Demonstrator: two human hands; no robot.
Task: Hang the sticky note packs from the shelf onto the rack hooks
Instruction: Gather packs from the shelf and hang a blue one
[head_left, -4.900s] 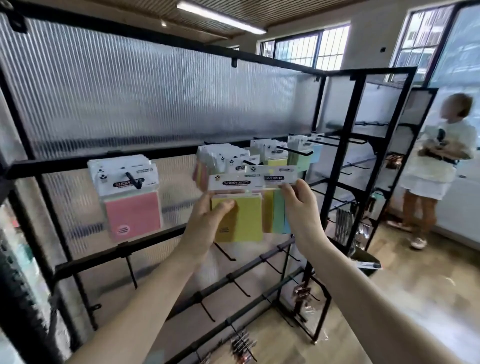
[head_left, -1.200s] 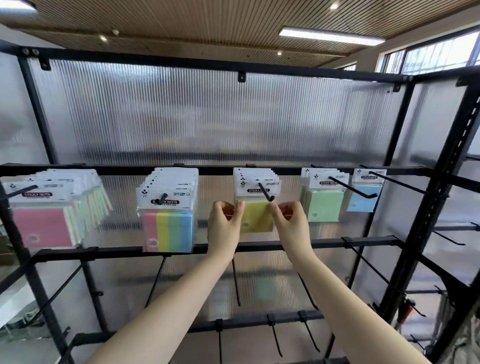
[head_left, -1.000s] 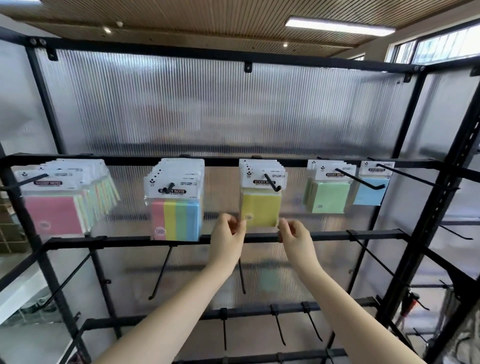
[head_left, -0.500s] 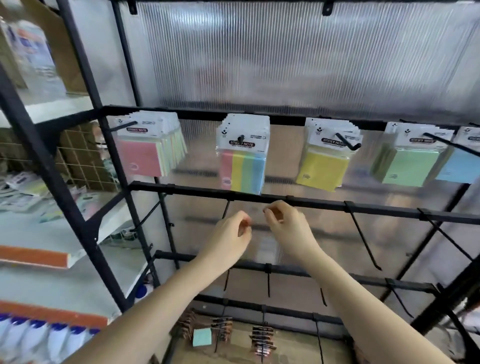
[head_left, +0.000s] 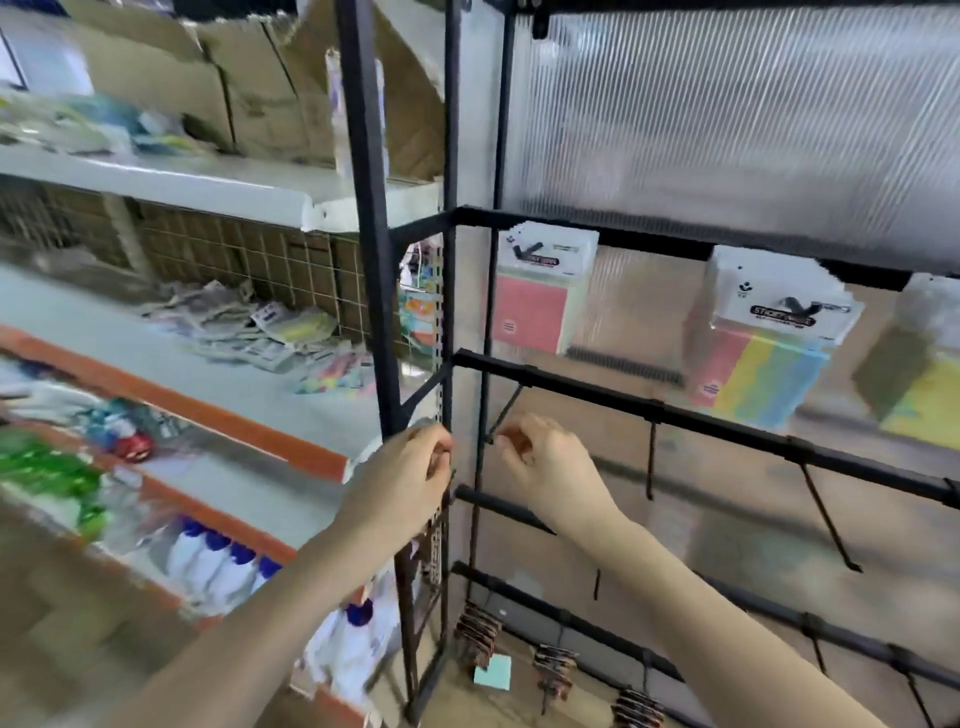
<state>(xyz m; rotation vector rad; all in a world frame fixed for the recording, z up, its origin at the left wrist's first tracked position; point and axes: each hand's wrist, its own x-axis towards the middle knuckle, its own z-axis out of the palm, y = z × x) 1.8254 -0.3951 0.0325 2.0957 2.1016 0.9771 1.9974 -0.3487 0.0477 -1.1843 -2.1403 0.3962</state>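
Observation:
The view is blurred. My left hand and my right hand hover side by side in front of the black rack's left post, fingers loosely curled, holding nothing. Sticky note packs hang on the rack's upper row: a pink one, a multicolour striped one and a yellow one at the right edge. Just above my right hand an empty hook juts from the second bar. Loose sticky note packs lie in a heap on the white shelf to the left.
Cardboard boxes fill the top shelf on the left. White bottles with blue caps stand on the lower shelf. Bundles of clips hang on the rack's bottom hooks, and a green note pad lies on the floor.
Both hands let go of the yellow pack on its hook and dropped below the bar. The view swung left and down, bringing the shelf with loose packs into sight.

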